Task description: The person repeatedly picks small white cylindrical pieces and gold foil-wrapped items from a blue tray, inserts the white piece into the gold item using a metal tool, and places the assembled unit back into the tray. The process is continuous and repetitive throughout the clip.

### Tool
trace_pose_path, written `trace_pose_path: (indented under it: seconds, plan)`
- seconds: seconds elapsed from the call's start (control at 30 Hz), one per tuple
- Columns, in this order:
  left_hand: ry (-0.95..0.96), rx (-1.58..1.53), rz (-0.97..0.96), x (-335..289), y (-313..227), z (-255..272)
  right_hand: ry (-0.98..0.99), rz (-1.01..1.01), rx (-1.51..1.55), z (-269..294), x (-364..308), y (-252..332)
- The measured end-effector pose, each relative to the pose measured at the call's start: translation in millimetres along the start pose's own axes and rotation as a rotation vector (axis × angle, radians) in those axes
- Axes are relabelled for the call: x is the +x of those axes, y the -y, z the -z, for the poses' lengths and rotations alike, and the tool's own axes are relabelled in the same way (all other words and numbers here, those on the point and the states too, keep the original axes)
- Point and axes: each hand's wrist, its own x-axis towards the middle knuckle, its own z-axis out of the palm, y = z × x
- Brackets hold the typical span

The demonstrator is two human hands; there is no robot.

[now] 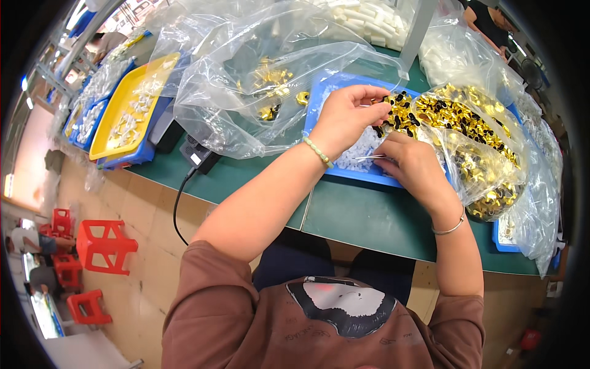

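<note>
My left hand [351,115] is closed in a pinch over the blue tray [314,106], its fingertips beside a pile of small shiny gold-and-black parts [402,117]. Whatever lies between those fingertips is too small to make out. Lower and to the right, my right hand [413,163] grips a thin pair of metal tweezers [367,157], pointing left over small whitish translucent pieces [351,154] in the tray. A clear plastic bag [485,132] full of the gold-and-black parts spills open at the tray's right side.
Another clear bag [215,92] with gold parts spreads left of the tray. A yellow tray [126,114] of small white pieces stands farther left, near a black device [200,154] with a cable. White tubular pieces [362,18] lie behind, by a metal post [419,34].
</note>
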Motion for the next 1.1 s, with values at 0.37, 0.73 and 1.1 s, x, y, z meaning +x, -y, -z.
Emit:
trace_pose_path:
  seconds: [0.37,0.73,1.1]
  plan:
    - [-0.066,-0.244,0.059,0.6,4.1,-4.0,-0.018,-0.010,0.021,-2.1,-0.3,-2.2]
    - [0.008,-0.245,0.133,-5.8,-7.1,-7.6,-0.329,-0.057,0.245,10.2,-3.1,-6.5]
    - [0.080,-0.271,0.156,-9.3,-10.2,-14.7,-0.433,-0.284,0.655,17.3,-5.5,-11.7]
